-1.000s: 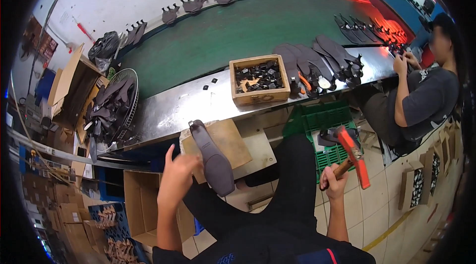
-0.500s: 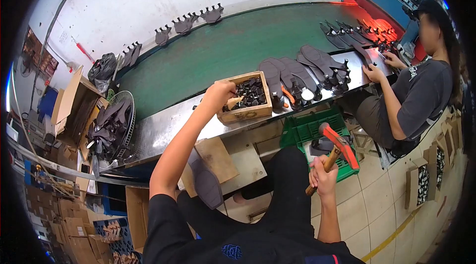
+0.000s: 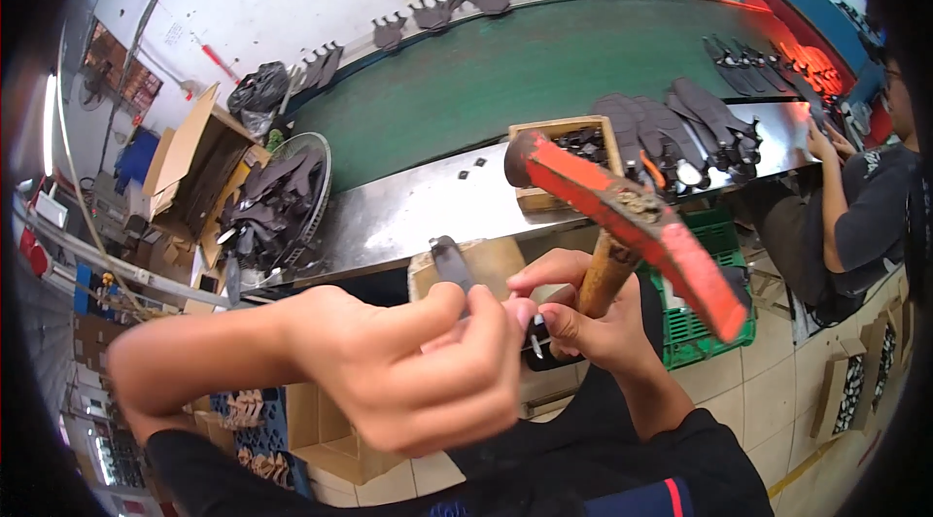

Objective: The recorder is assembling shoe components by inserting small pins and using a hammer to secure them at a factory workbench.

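Both my hands meet close in front of me, fingertips together at a small black piece with a metal pin (image 3: 536, 334). My left hand (image 3: 418, 366) is closed in a pinch at that piece, its far fingers partly hidden. In my right hand (image 3: 614, 327) the wooden handle of a hammer with a worn red head (image 3: 637, 216) is held, while thumb and forefinger also touch the piece. Just beyond my left fingers a dark grey shoe sole (image 3: 450, 262) shows against a wooden board (image 3: 496, 262); its lower part is hidden.
A wooden box of small black pieces (image 3: 612, 153) sits on the metal bench edge (image 3: 389, 216). Dark soles (image 3: 661, 123) lie to its right. Behind runs a green belt (image 3: 505, 80). A wire basket (image 3: 326, 187) stands left, a green crate (image 3: 724, 323) below, a co-worker (image 3: 865, 196) at right.
My left hand has left the wooden box and come back to my right hand. My right hand has risen with the hammer. The head view has shifted, moving the bench rightward in the picture.
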